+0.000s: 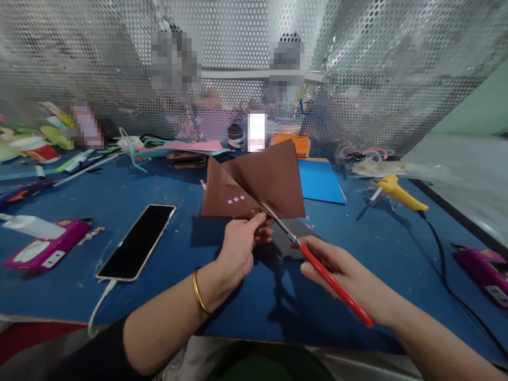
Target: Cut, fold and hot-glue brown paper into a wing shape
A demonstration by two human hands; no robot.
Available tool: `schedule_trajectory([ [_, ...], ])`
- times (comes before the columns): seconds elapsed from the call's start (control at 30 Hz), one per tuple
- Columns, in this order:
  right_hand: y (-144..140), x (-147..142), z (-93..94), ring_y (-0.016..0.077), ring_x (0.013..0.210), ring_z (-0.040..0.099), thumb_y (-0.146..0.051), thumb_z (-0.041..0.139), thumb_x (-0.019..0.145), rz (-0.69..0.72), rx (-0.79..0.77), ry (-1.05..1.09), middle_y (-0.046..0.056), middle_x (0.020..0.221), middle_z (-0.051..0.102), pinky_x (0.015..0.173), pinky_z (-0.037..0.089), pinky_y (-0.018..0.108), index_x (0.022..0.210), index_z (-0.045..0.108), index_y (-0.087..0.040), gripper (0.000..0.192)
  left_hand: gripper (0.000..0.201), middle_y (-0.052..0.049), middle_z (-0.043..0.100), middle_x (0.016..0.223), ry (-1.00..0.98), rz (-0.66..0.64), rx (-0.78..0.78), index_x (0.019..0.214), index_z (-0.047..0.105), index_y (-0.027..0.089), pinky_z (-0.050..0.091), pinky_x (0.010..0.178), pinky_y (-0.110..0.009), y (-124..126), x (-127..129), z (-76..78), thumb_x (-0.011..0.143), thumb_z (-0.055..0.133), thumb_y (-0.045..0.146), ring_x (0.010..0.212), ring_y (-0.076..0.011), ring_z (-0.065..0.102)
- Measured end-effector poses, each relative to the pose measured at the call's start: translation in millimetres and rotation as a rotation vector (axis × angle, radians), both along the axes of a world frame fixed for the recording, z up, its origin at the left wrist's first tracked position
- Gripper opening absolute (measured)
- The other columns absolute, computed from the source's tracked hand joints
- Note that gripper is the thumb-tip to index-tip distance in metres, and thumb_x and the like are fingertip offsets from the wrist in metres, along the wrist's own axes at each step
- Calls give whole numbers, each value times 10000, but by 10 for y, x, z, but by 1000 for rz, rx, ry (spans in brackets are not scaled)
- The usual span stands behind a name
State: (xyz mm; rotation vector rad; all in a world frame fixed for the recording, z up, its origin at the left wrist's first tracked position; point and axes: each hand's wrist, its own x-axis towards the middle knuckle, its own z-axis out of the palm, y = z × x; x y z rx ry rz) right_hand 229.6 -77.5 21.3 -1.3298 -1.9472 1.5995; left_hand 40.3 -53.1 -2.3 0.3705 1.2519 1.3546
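The folded sheet of brown paper (257, 182) stands up off the blue bench (222, 296) in front of you, near the middle, its lower edge pinched in your left hand (240, 246); the fingers (262, 228) there are clenched on the paper, thumb on top. A few small pale squares sit on the brown face near that grip. Your right hand (333, 264) is wrapped around the red handles of the scissors (313, 262), and the metal blades reach up to the paper's lower edge, just beside your left thumb. Whether the blades are parted cannot be made out.

Under the paper lies a grey scrap, touching the bench. Just behind the brown sheet is a flat blue sheet of paper (319, 182). To the left lies a black-screened phone (137, 241) with a white cable running off its near end, and further left a magenta tool (45, 246). To the right, well apart, a yellow glue gun (399, 193) rests with its black cord trailing toward you. A perforated metal screen (377, 69) closes off the back of the bench.
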Motion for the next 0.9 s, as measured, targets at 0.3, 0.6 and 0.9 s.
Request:
schedule_trajectory([
  [0.3, 26, 2, -36, 85, 576, 367, -505, 631, 883, -34, -33, 31, -59, 709, 416, 512, 322, 223, 979, 545, -207, 324, 147, -85, 708, 653, -13, -13, -12, 680, 706, 81, 496, 468, -201, 0, 10, -4, 817, 684, 131, 477, -89, 594],
  [0.6, 44, 99, -48, 163, 773, 516, -617, 561, 888, 27, 97, -50, 4, 875, 555, 683, 437, 287, 1069, 554, -245, 414, 110, -79, 711, 665, -23, 1, 1, 706, 700, 86, 502, 472, -193, -5, 10, 13, 808, 702, 128, 481, -87, 602],
  [0.9, 14, 10, -34, 82, 571, 343, -567, 586, 902, -41, -35, 15, -57, 722, 411, 495, 307, 217, 979, 534, -212, 367, 169, -79, 714, 653, -38, -35, -8, 700, 706, 86, 511, 472, -200, -2, 17, -5, 856, 650, 117, 475, -92, 605],
])
